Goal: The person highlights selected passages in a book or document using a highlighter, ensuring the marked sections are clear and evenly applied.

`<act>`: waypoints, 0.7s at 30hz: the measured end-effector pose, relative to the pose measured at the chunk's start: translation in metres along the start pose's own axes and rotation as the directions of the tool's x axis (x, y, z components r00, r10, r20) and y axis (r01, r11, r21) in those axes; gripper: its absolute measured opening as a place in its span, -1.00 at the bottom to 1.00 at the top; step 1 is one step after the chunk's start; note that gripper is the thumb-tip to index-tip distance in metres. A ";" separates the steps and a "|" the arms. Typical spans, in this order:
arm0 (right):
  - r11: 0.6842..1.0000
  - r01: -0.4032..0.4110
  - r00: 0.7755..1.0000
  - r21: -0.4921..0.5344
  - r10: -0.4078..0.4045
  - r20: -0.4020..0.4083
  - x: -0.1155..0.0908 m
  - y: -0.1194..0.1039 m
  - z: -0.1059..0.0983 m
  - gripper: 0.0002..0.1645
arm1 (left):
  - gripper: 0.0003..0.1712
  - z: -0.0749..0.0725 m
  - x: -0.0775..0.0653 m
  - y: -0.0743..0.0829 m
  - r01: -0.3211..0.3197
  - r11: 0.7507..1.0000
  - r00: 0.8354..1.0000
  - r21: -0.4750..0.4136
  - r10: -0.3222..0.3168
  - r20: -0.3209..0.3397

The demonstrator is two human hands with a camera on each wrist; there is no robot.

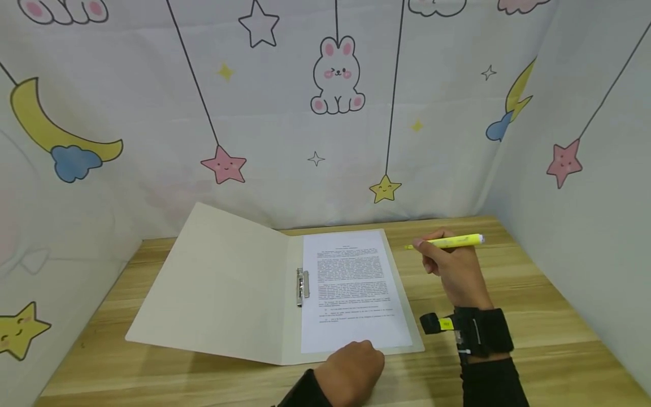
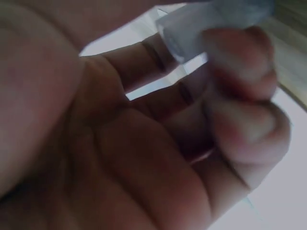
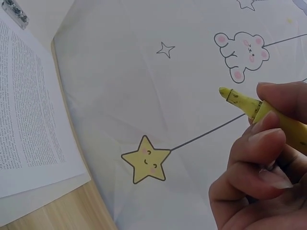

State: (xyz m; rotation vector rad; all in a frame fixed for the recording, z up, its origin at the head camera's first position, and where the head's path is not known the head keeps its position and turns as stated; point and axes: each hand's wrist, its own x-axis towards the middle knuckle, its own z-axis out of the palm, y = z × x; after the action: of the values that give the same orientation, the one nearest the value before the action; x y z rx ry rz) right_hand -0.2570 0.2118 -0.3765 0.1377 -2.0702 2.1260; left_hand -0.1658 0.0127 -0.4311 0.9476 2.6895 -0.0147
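Head view: my right hand (image 1: 454,272) is up to the right of the folder, fingers bent, pinching a yellow marker (image 1: 460,241) whose bare tip points left, towards the paper; the right wrist view shows the same pinch close up, thumb on one side and fingertips on the other, with the coloured tip (image 3: 223,91) sticking out beyond them; my left hand (image 1: 353,370) is at the near edge of the folder, its fingers curled, and the left wrist view shows them around a small pale, see-through piece (image 2: 189,31), too blurred for me to name surely; whether that hand also touches the paper I cannot tell.

Around my right wrist is a black strap (image 1: 485,330), with a black sleeve (image 1: 492,384) below it; another black sleeve (image 1: 305,391) covers my left arm.

Between and beyond my hands, the pale folder (image 1: 218,282) lies spread, its cover to the left, tilted up off the counter (image 1: 554,333); the printed paper (image 1: 351,336) lies on its right side, beside a metal clip (image 1: 299,287) near the fold; behind the wood-grained counter hangs a white sheet (image 1: 285,113), printed with a rabbit (image 1: 337,79), stars and a moon (image 1: 56,124).
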 end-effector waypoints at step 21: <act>0.913 -0.121 0.989 0.390 0.076 0.129 0.007 0.021 0.008 -0.81 | -0.43 0.003 0.001 -0.125 0.323 0.936 0.859 -0.138 -0.351 -0.373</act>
State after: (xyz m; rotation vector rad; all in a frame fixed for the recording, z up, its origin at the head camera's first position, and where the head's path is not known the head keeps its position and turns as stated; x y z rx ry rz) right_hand -0.2677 0.2037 -0.3952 0.2110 -1.6994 2.6355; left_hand -0.2426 -0.0854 -0.4452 0.4807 3.1713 0.2206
